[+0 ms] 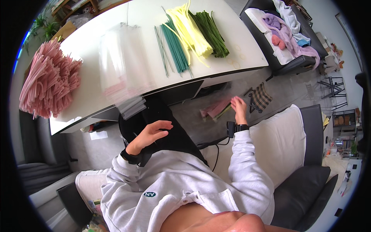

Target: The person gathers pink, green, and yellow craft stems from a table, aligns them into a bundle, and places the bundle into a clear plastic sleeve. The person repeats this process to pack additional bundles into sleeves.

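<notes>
Near the lap is my left hand (150, 134), thumb and fingers apart and nothing in it. Farther right, my right hand (239, 107) has its fingers drawn together beside pink and green bundles (217, 108) low over the floor; whether it touches them or the faint clear film is unclear. On the white table (243, 62) lie teal stems (175, 47), yellow chenille stems (192, 32) and dark green chenille stems (211, 33). Clear plastic sleeves (124, 55), some with pink at their lower ends, overhang the near edge. A large pile of pink chenille stems (52, 78) is at left.
A folding stool with striped fabric (261, 95) stands beyond my right hand. Pale sofa cushions (278, 142) are beside me. A black cable (217, 158) runs near my right wrist. A dark chair with clothes (285, 37) is at upper right.
</notes>
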Demonstrator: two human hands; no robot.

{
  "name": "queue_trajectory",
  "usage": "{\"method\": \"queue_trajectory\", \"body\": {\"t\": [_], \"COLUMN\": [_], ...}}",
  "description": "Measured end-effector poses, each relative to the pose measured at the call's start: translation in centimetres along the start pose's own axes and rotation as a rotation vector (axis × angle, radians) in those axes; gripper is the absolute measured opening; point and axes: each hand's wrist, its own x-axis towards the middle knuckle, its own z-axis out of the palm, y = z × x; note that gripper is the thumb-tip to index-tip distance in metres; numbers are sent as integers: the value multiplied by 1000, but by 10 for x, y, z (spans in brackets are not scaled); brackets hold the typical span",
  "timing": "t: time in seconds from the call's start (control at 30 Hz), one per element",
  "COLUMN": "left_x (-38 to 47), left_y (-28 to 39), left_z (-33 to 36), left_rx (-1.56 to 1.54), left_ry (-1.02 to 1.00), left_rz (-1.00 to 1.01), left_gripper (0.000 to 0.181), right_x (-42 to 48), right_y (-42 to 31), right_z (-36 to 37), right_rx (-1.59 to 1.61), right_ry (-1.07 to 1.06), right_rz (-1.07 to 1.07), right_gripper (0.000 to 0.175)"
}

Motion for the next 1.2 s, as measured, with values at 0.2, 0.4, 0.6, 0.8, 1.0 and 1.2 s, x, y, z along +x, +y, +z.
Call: {"method": "queue_trajectory", "body": {"t": [0.2,0.4,0.6,0.8,1.0,1.2], "left_x": [-22,-55,-72,-63,-48,-31], "left_y": [28,41,40,26,12,9], "left_z": [-21,-54,-90,-137,-169,-150], "left_rx": [-103,-33,-16,-11,33,5], "left_ry": [143,386,589,756,862,646], "left_rz": [121,214,258,278,276,92], "left_gripper": [34,28,26,27,27,28], "right_x": [-54,-134,-223,-213,-170,-156], "right_y": [-99,-84,-67,-102,-118,-92], "right_z": [76,143,218,269,314,325], "right_rx": [-31,57,-113,-222,-793,-1116], "right_ry": [-352,-384,-876,-825,-404,-194], "right_rz": [-277,-197,-235,-450,-831,-625], "right_gripper": [25,20,16,16,25,32]}}
